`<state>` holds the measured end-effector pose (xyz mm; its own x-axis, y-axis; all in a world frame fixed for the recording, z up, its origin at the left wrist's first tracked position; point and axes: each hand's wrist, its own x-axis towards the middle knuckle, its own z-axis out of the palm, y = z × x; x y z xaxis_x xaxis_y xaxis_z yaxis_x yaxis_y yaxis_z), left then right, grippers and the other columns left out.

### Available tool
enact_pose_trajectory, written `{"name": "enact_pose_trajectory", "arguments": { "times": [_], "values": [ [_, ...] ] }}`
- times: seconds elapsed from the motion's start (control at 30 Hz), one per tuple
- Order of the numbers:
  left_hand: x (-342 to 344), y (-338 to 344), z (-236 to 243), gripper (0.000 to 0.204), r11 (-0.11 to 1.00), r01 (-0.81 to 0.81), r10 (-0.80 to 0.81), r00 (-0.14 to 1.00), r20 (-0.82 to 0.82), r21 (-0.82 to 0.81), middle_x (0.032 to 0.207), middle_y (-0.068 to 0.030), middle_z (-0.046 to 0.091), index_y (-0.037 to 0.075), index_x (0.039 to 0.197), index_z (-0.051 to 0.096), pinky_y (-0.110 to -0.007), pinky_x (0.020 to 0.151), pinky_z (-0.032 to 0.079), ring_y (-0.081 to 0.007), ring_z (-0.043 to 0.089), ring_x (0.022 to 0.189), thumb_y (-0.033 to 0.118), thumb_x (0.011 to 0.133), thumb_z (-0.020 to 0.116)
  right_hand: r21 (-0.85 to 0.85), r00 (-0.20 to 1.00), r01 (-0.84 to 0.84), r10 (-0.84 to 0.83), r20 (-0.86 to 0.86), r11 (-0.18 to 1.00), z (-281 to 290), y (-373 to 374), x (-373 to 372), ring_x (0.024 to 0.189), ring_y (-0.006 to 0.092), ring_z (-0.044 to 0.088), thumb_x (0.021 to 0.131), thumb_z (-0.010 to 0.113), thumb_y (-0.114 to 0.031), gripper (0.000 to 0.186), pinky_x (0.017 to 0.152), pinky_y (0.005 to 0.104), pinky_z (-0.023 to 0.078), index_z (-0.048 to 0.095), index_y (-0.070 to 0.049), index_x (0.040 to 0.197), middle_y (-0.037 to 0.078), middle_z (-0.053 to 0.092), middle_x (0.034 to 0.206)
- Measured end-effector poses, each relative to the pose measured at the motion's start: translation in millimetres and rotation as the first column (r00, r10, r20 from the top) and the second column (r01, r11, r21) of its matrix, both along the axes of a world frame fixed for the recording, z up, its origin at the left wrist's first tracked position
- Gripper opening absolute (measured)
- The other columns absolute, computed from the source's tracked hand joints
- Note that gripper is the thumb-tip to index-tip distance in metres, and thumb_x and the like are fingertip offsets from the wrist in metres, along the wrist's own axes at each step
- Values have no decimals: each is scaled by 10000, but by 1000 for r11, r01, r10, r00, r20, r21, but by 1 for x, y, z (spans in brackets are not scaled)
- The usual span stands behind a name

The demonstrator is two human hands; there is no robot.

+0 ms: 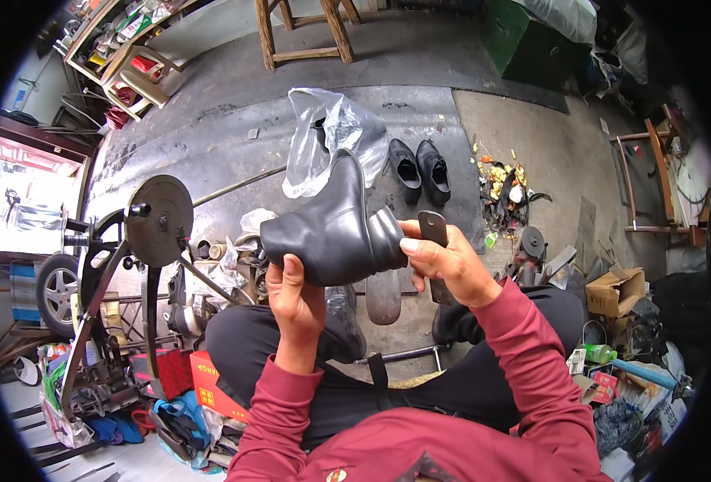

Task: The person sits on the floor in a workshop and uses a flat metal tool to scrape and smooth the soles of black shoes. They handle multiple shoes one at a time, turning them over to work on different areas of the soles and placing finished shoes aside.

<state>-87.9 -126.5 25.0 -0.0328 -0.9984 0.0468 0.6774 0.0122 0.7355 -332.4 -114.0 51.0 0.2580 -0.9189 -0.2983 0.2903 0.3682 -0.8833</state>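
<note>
A black leather ankle boot (327, 229) is held over my lap, toe pointing away and sole side turned to the right. My left hand (295, 301) grips its shaft from below, thumb up along the leather. The block heel (386, 229) faces my right hand (452, 261), whose thumb and forefinger touch the heel end. Between that hand's fingers stands a flat dark metal strip (433, 229) with a hole near its top; whether it has a sharpened edge, I cannot tell. Under the boot shows a dark oblong plate (383, 299), partly hidden.
Beyond the boot lie a clear plastic bag (327, 136) and a pair of black shoes (420, 173). A black hand-wheel machine (159, 221) stands at left. Scraps (504, 189) litter the floor at right, near a cardboard box (615, 291). A wooden stool (307, 55) is at the back.
</note>
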Motion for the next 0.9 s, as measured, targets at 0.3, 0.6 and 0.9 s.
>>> {"name": "enact_pose_trajectory", "arguments": {
  "times": [0.3, 0.6, 0.9],
  "values": [
    [-1, -1, 3, 300, 993, -37, 38, 999, -11, 111, 1286, -100, 693, 36, 1310, 634, -417, 1070, 511, -241, 668, 1195, 227, 1079, 616, 53, 999, -7, 9, -35, 999, 6, -4, -1, 584, 63, 474, 997, 651, -325, 532, 563, 271, 476, 631, 83, 1336, 56, 668, 919],
    [3, 7, -11, 410, 1000, -8, 9, 994, 110, -14, 1382, -130, 653, 26, 1424, 575, -461, 1150, 453, -277, 622, 1293, 242, 1078, 611, 192, 1000, -18, 13, 27, 981, -2, -5, -11, 581, 62, 465, 946, 714, -330, 573, 573, 270, 481, 645, 115, 1300, -14, 581, 765],
    [11, 15, -24, 478, 991, 54, -33, 985, 169, -121, 1438, -132, 617, 29, 1466, 551, -482, 1176, 422, -298, 583, 1348, 140, 1013, 653, 71, 999, -15, 13, 35, 997, -7, 1, -11, 657, 81, 555, 881, 735, -205, 561, 640, 242, 479, 633, 45, 1372, 68, 728, 1084]
  ]
}}
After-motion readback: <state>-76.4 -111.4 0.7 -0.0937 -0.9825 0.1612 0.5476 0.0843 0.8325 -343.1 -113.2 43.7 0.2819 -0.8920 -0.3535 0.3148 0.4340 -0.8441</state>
